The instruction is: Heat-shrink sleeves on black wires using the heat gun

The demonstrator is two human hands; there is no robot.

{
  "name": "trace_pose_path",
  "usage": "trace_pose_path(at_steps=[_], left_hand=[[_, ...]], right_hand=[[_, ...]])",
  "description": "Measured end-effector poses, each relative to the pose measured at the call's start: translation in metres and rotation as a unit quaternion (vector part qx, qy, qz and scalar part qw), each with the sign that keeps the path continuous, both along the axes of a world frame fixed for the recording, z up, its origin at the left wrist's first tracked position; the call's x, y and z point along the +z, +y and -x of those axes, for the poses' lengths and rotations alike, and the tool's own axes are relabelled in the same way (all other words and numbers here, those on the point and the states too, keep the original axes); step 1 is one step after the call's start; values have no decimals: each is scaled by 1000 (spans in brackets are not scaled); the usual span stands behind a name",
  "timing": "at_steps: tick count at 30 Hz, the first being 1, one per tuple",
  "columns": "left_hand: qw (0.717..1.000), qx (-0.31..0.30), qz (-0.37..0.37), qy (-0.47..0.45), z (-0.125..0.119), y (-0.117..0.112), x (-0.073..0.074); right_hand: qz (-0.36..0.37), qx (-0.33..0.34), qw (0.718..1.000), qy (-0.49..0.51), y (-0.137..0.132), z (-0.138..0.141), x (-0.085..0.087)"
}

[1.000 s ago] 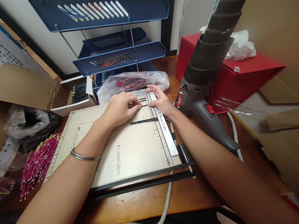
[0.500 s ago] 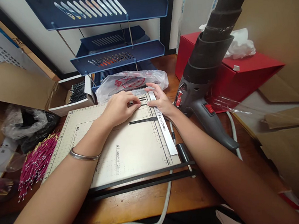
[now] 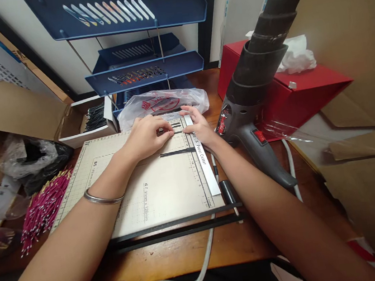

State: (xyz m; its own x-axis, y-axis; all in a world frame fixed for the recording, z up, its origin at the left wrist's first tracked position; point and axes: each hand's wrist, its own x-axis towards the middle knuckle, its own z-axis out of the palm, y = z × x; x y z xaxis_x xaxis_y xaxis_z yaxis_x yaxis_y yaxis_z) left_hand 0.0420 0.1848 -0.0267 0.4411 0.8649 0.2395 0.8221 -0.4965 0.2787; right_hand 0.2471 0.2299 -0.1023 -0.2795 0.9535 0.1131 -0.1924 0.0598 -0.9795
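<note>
On the cream paper cutter board (image 3: pixel 165 184), my left hand (image 3: pixel 148 136) has thumb and fingertips pinched on a thin black wire (image 3: pixel 178 132). My right hand (image 3: pixel 201 127) rests at the white ruler strip (image 3: pixel 204 163) along the board's right side. Its thumb reaches the wire's right end, and the fingers stretch apart from the thumb; whether the thumb presses the wire is too small to tell. Short black pieces (image 3: pixel 175 124) lie just beyond the fingertips. Nearer to me, several black wires (image 3: pixel 177 152) lie side by side across the board, their right ends at the strip.
Magenta wires (image 3: pixel 45 208) lie left of the board, near an open white box (image 3: pixel 85 130) of black wires. Behind are a plastic bag (image 3: pixel 162 102) and blue rack (image 3: pixel 145 72). A heat gun (image 3: pixel 254 105) and red tissue box (image 3: pixel 314 93) stand right. A grey cable (image 3: pixel 205 259) runs in front.
The whole view has shifted slightly. Both hands keep nearly the same place on the board, with the left fingers still pinched on the thin black wire.
</note>
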Motion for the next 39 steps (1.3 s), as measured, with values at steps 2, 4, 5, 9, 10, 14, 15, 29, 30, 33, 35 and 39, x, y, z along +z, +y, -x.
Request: trace_pose_path(at_steps=[2,4,5,9,10,14,15,29,30,33,35,39], left_hand=[[1000,0,4,0,0,1,0],[1000,1,5,3,-1,1,-1],[1000,3,4,5,-1,1,-1],[1000,11,-10,18,-3,1,-1],[1000,10,-14,22,-3,1,-1],[999,6,-26,35,-4,3,0],[999,5,-28,38,-5,3,0],[997,24,-26,65,-8,2,3],[997,26,-25,66,-8,2,3],[997,30,-25,68,-8,2,3],[997,30,-26,69,-8,2,3],[997,34,-19,66,-8,3,2]], right_hand=[[-2,1,1000,-1,1,1,-1],[-3,-2,1000,1,1,1,-2],[-1,-6,1000,4,2,2,-2],[13,-17,1000,17,4,4,-2],[16,-20,999,20,4,5,-2],[18,-34,999,31,7,8,-5],[17,-34,999,31,8,9,-6],[28,-29,998,48,7,7,-5],[26,-30,998,48,7,7,-5],[21,-28,998,49,8,7,-7],[19,-27,998,48,9,6,-8],[12,-25,999,44,10,6,-10]])
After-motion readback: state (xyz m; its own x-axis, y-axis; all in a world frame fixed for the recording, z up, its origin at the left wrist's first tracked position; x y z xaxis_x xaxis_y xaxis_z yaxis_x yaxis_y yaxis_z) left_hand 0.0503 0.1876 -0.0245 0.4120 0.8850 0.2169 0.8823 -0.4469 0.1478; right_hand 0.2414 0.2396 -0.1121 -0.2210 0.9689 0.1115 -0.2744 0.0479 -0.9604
